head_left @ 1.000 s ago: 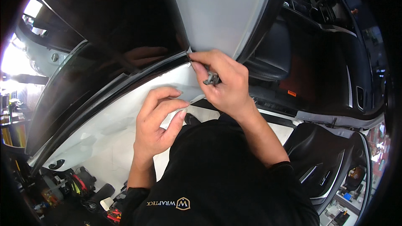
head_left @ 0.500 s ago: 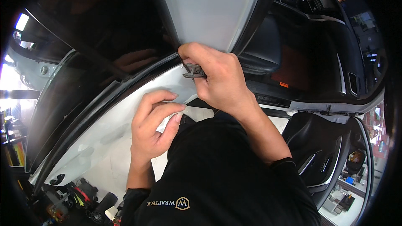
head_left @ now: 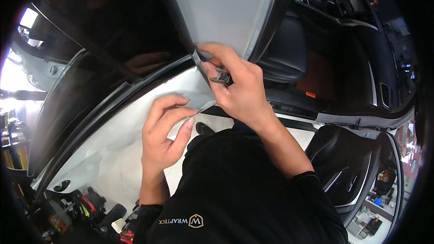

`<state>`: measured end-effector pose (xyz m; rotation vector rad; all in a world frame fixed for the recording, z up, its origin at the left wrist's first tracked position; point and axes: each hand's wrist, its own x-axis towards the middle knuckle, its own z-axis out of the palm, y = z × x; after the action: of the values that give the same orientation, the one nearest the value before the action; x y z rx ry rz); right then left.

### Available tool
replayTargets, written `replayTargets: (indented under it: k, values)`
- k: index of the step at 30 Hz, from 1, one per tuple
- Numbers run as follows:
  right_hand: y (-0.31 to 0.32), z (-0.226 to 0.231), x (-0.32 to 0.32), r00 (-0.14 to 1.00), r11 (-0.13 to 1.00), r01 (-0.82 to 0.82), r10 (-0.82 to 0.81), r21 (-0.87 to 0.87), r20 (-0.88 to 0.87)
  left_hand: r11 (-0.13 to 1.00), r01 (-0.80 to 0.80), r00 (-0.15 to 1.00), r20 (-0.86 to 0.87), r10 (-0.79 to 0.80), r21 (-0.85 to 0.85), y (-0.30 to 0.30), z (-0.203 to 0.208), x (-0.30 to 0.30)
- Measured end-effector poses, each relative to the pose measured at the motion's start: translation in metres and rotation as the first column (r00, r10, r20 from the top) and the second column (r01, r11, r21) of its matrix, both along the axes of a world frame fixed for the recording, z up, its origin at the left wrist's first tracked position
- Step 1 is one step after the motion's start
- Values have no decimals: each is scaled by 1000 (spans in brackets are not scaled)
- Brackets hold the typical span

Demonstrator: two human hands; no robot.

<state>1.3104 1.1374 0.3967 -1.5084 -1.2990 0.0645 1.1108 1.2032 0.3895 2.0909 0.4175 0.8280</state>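
My right hand is closed around a small dark grey tool with a notched end; the rest of it is hidden in my fingers. Its fingertips rest at the corner where the black window trim meets the light grey pillar. Lower and to the left, my left hand pinches the edge of a thin whitish film between thumb and fingers. That film runs along the rear edge of the white door panel toward my right wrist.
Dark door glass lies at the left. Right of the pillar are a black car seat and an opened door. Several tools lie on the floor at lower left, and my shoe shows below my hands.
My right hand and the tool have shifted slightly right, baring a narrow strip at the trim corner. My left hand keeps its pinch, and more of the film's edge shows.
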Motion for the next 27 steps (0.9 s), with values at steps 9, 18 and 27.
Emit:
replayTargets:
  k: [9,18,27]
  values:
    - [-7,-25,-15,999,997,-42,44,62,-28,1000,-11,994,-105,9,-17,-5,5,-2]
    - [7,-6,6,988,988,-147,145,49,52,1000,-2,992,-129,4,11,-4,7,1]
    - [5,9,4,982,991,-44,66,-124,177,999,-10,993,-120,15,45,-3,6,3]
